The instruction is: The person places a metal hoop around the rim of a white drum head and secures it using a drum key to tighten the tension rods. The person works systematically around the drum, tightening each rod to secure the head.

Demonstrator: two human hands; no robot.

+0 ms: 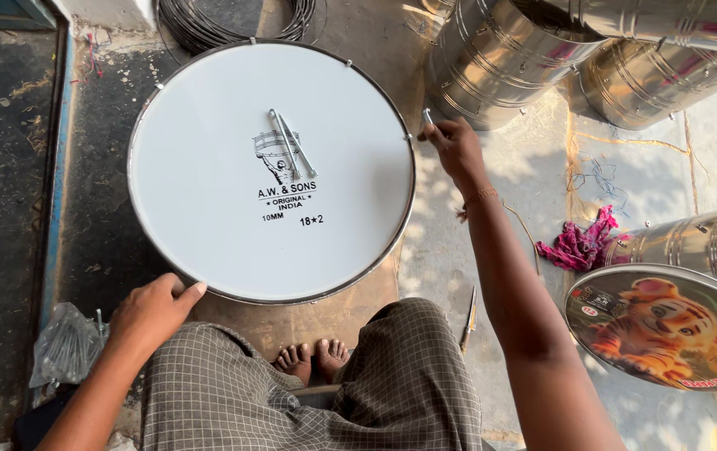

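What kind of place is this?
Probably a small drum-making workshop, set up on the floor. A white drumhead lies flat, steel drum shells are stacked behind, and a finished tiger-printed drum lies at the right.

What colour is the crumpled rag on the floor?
The rag is pink-magenta, seen in the head view.

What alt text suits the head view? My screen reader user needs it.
A seated person steadies a large white drum with the left hand on its near rim, while the right hand holds a small metal bolt at its right rim. Two metal rods lie on the drumhead; steel drum shells stand nearby.
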